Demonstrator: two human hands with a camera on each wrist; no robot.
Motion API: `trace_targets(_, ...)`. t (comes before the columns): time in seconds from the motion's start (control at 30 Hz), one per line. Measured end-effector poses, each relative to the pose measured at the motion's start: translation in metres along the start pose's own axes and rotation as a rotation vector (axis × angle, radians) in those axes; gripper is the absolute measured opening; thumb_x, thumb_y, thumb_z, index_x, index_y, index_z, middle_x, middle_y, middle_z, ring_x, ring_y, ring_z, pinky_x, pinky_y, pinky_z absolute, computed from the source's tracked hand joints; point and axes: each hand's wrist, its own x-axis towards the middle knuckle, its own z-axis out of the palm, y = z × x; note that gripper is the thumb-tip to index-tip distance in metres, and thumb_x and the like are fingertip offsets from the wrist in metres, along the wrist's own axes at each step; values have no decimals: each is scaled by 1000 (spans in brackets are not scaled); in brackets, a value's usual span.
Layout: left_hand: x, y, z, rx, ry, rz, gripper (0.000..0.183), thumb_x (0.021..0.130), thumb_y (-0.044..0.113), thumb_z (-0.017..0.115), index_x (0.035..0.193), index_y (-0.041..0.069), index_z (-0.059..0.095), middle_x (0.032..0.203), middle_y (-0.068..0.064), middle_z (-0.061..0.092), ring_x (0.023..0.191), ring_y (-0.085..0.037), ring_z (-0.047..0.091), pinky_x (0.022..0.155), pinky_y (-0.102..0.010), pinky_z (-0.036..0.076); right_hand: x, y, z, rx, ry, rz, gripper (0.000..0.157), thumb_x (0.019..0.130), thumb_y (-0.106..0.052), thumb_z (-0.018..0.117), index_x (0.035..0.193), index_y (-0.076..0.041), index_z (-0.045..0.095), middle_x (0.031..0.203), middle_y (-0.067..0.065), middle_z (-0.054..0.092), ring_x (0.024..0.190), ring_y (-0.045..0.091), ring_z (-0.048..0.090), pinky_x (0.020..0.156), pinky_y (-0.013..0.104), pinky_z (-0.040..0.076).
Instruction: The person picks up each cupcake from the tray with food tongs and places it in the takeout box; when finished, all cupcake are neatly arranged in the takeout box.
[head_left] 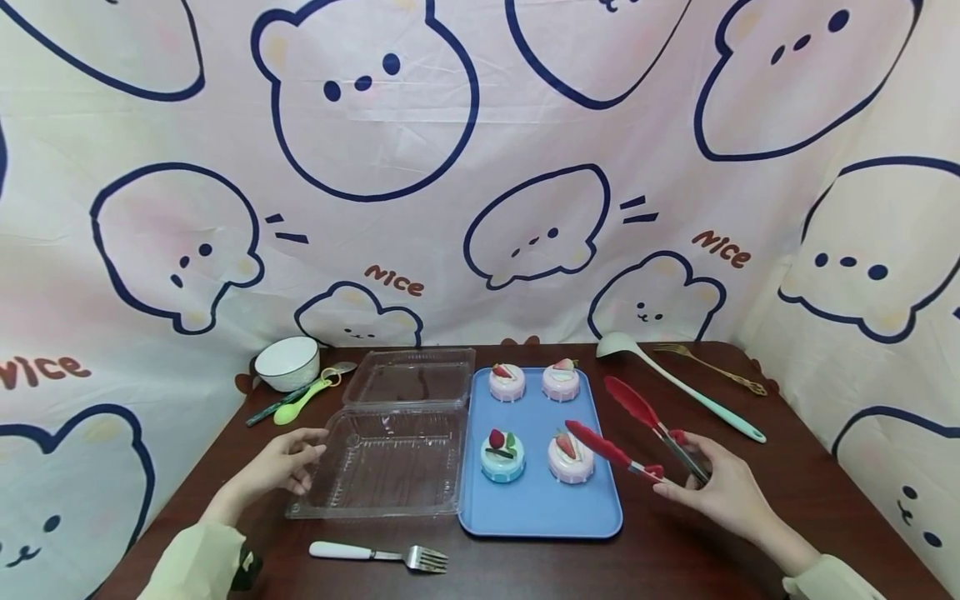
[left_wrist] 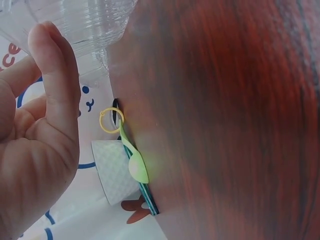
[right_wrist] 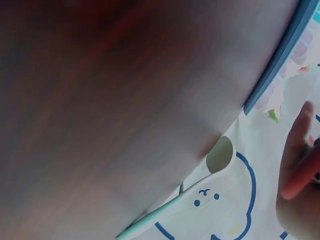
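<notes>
My right hand [head_left: 726, 492] holds a pair of red-tipped tongs [head_left: 633, 404], arms spread apart. One tong tip overlaps the near-right pink toy cake [head_left: 572, 468] in the head view. That cake sits on a blue tray [head_left: 536, 515], with a blue cake [head_left: 502, 467] beside it and two more pink cakes, one of them at the far left [head_left: 507, 387]. By the left edge of a clear plastic box [head_left: 375, 508], hinged lid laid back, my left hand [head_left: 276, 462] has its fingers loosely bent, holding nothing. The right wrist view shows only part of the right hand [right_wrist: 297, 200].
A fork [head_left: 375, 554] with a white handle lies in front of the box. At the back left stand a white bowl [head_left: 287, 364] and green spoons [head_left: 300, 406]. A ladle [head_left: 675, 383] and a golden fork [head_left: 712, 367] lie at the back right, near the cloth-covered wall.
</notes>
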Motion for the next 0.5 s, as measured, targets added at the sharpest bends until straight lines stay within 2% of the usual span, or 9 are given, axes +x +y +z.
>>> trace_targets(0.2, 0, -1, 0, 3, -6, 4, 58, 93, 28, 51, 136, -5, 29, 98, -19, 51, 57, -20, 55, 53, -34, 50, -7, 0, 0, 49, -103, -23, 76, 57, -47, 81, 119, -13, 52, 89, 2, 61, 50, 3, 47, 47, 21, 37)
trace_targets(0.43, 0, -1, -1, -1, -14, -7, 60, 93, 30, 51, 136, -4, 29, 94, -17, 51, 55, -19, 54, 52, -32, 50, -7, -3, 3, -9, -205, -21, 74, 59, -49, 79, 113, -3, 57, 91, 3, 57, 53, 3, 44, 47, 21, 38)
trace_targets(0.5, -1, -1, -1, -4, -17, -8, 60, 93, 30, 51, 137, -4, 29, 94, -17, 51, 55, -19, 54, 51, -32, 49, -6, -4, 4, -20, -223, -27, 72, 60, -50, 79, 112, -4, 59, 91, 2, 57, 56, 4, 45, 47, 20, 38)
